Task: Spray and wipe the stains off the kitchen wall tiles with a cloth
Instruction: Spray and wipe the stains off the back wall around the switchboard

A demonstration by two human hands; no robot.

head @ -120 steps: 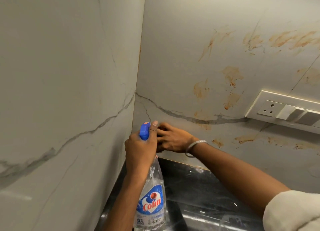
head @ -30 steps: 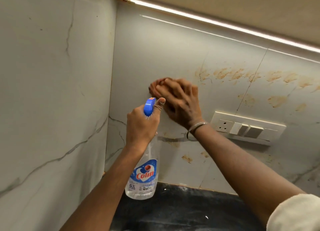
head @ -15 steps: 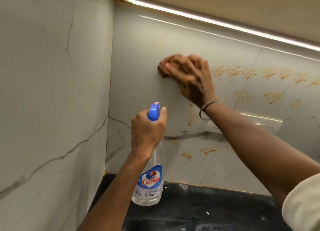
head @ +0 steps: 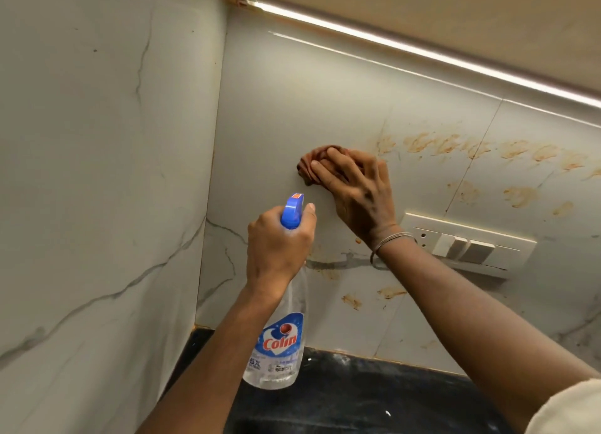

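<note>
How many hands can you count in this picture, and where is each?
2. The left hand grips the spray bottle below; the right hand presses the brown cloth against the back wall, left of the stains.

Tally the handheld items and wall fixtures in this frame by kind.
Spray bottle: 1, gripped by the left hand
Cloth: 1, pressed to the wall tiles by the right hand
Switch panel: 1
Light strip: 1
Total: 4
</note>
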